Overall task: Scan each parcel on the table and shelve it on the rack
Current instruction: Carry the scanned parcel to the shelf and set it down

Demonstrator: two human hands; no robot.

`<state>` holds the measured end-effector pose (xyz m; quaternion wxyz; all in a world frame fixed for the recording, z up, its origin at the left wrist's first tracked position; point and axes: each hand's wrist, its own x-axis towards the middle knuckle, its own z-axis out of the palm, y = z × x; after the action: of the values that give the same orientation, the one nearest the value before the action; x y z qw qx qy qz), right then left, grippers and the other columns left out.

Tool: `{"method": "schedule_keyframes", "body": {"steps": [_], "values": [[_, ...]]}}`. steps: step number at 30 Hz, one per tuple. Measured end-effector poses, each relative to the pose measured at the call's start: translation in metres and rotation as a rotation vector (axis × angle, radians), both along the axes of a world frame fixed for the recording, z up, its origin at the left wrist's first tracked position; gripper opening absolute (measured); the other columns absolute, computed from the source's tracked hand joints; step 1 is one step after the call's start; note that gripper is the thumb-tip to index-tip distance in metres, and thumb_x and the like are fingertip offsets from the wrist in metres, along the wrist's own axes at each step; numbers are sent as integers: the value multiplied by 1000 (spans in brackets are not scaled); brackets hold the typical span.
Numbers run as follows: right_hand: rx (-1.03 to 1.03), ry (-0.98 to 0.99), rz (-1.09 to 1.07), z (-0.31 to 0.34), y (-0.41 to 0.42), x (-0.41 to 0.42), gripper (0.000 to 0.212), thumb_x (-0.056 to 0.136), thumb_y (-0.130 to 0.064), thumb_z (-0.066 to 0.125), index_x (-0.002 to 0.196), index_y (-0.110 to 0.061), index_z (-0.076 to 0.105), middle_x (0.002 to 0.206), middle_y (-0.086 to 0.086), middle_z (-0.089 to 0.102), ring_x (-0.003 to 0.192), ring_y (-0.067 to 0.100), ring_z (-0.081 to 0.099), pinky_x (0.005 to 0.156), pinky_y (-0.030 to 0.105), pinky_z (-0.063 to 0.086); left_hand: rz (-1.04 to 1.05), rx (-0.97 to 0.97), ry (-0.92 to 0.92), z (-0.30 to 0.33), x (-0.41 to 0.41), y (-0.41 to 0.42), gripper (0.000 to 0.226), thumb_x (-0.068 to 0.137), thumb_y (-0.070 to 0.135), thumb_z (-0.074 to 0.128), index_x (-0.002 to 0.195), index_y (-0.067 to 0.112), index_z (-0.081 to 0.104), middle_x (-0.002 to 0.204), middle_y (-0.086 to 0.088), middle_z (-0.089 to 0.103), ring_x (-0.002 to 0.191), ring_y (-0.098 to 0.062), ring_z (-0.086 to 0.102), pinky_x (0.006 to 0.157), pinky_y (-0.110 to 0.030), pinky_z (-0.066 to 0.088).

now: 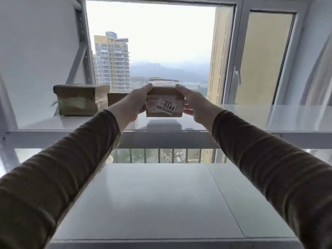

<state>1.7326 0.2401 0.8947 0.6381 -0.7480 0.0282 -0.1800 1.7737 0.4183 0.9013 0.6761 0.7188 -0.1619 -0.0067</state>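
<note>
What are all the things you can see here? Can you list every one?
Held parcel: one, brown cardboard, white label reading 5144, just above the upper shelf.
Taped parcel: one, brown, on the upper shelf at the left.
Small parcel: one, brown, on the shelf between the other two, mostly hidden.
Upper shelf: one, white and glossy.
Lower shelf: one, white, nearest the camera.
Window: one, white frame, behind the rack.
Tower block: one, yellow and grey, outside.
Railing: one, pale bars, outside.
Left hand: grips the held parcel's left end.
Right hand: grips its right end.
Sleeves: two, dark brown.
</note>
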Motion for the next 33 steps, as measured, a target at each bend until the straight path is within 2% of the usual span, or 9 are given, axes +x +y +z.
{"method": "schedule_keyframes", "body": {"steps": [4, 9, 13, 17, 20, 24, 27, 30, 33], "values": [[12, 70, -44, 1, 8, 34, 33, 101, -50, 60, 96, -18, 61, 89, 5, 70, 83, 20, 64, 89, 33, 49, 18, 23, 44, -1, 37, -1, 30, 107, 45, 46, 108, 17, 58, 116, -12, 72, 105, -27, 72, 106, -44, 54], [-23, 109, -89, 1, 10, 66, 38, 97, -56, 62, 102, -18, 62, 109, 12, 74, 97, 25, 63, 88, 34, 49, 86, 23, 61, -2, 61, -8, 32, 110, 43, 41, 93, 18, 52, 86, -3, 65, 81, -19, 66, 99, -39, 55], [-20, 116, -72, 1, 11, 71, 36, 101, -54, 59, 98, -17, 60, 93, 5, 70, 83, 20, 63, 76, 29, 48, 104, 36, 35, -3, 67, -8, 35, 110, 46, 39, 92, 18, 52, 98, -6, 67, 89, -23, 68, 98, -40, 55], [-72, 122, -86, -1, 11, 74, 53, 97, -63, 59, 112, -12, 64, 120, 11, 73, 100, 25, 66, 83, 33, 52, 105, 40, 45, -6, 77, -6, 37, 107, 51, 41, 94, 19, 55, 107, -9, 72, 112, -29, 70, 107, -46, 52], [-103, 115, -124, -1, 8, 69, 63, 96, -63, 61, 125, -7, 62, 131, 9, 64, 115, 29, 59, 87, 35, 51, 113, 52, 55, -6, 74, -8, 37, 107, 51, 45, 94, 18, 54, 94, -3, 67, 100, -22, 67, 107, -41, 50], [-137, 44, -195, 0, 2, 52, 72, 99, -57, 61, 148, -5, 48, 142, 8, 53, 120, 28, 54, 107, 44, 49, 116, 118, 5, -3, 58, -1, 46, 107, 48, 47, 134, 12, 44, 84, 4, 52, 78, -8, 46, 101, -36, 35], [-131, -54, -243, -4, -1, 29, 57, 102, -46, 61, 142, -7, 51, 130, 2, 54, 119, 23, 51, 107, 42, 46, 69, 145, -114, -7, 40, 4, 72, 105, 48, 52, 162, 22, 18, 111, -2, 57, 92, -12, 51, 100, -37, 34], [-105, -176, -290, -13, 2, -6, 37, 103, -38, 62, 126, -9, 60, 108, -3, 60, 105, 17, 54, 80, 25, 44, 23, 117, -229, -15, 19, 0, 86, 86, 60, 63, 158, 32, 25, 143, -10, 52, 109, -19, 60, 97, -36, 43], [-165, -339, -378, -26, 5, -46, 31, 103, -32, 62, 128, -14, 61, 122, -4, 64, 108, 9, 57, 77, 13, 40, -52, 95, -325, -28, -9, -15, 80, 79, 63, 62, 150, 34, 38, 150, -6, 49, 130, -25, 55, 113, -45, 42]]}}
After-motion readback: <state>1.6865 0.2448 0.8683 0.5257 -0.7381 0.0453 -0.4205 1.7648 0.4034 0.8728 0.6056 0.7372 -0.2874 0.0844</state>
